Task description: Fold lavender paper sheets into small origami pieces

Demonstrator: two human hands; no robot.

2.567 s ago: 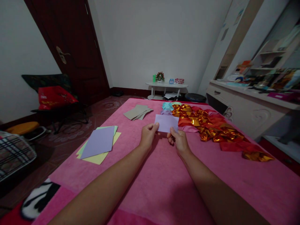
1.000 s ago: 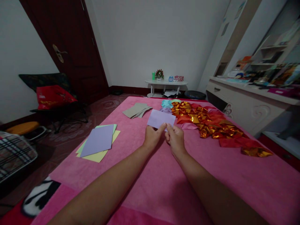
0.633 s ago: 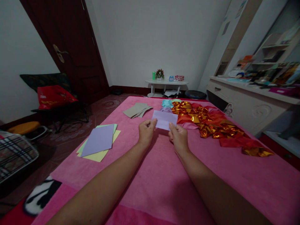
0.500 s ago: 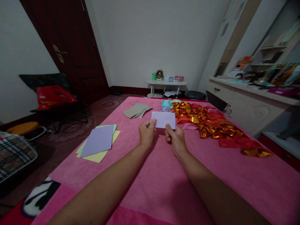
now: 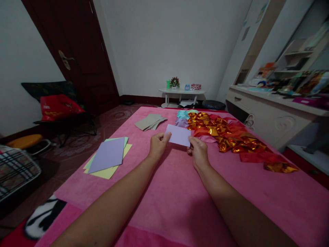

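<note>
Both my hands hold a small folded lilac paper (image 5: 178, 135) above the pink blanket (image 5: 180, 199). My left hand (image 5: 157, 146) pinches its near left corner between thumb and fingers. My right hand (image 5: 198, 152) pinches its near right edge. The paper is a flat rectangle, tilted slightly down to the right. Beyond it lie small folded pieces in pale blue (image 5: 183, 114) and lilac (image 5: 181, 122).
A stack of lilac, yellow and green sheets (image 5: 108, 156) lies at the left of the blanket. Grey-brown cards (image 5: 150, 122) lie further back. Crumpled gold and red foil (image 5: 231, 139) stretches along the right. A white cabinet (image 5: 272, 116) stands right; a low white table (image 5: 182, 93) stands behind.
The hands came together at the paper's near edge, then spread apart to its two sides. The paper now tilts a little to the right.
</note>
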